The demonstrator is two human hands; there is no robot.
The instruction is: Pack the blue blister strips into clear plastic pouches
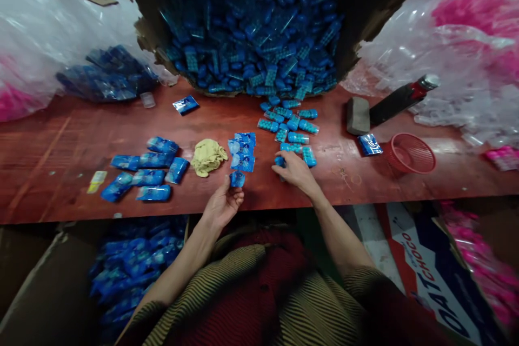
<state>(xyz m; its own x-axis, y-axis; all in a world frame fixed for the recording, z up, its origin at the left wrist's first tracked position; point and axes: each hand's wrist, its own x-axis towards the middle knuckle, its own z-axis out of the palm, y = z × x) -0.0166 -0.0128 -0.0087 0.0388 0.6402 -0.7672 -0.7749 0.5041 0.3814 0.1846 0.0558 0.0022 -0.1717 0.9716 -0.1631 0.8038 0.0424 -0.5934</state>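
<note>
Between its thumb and fingers, my left hand (224,203) holds a small blue printed sleeve (237,179) near the table's front edge. My right hand (299,174) has its fingers closed on a small clear bottle with a blue cap (279,162), partly hidden by them. Just beyond it lie several such bottles (298,138) with turquoise contents. Flat blue printed sleeves (242,151) lie overlapped in front of my left hand. To their left is a crumpled yellow cloth (208,157), and farther left several sleeved bottles (149,177) lie in a group.
A torn cardboard box (352,21) full of blue-capped bottles stands at the back. On the right are a red plastic basket (410,154), a grey block (358,115) and a dark bottle (399,101). Below the table, more wrapped blue pieces (133,270) fill a box.
</note>
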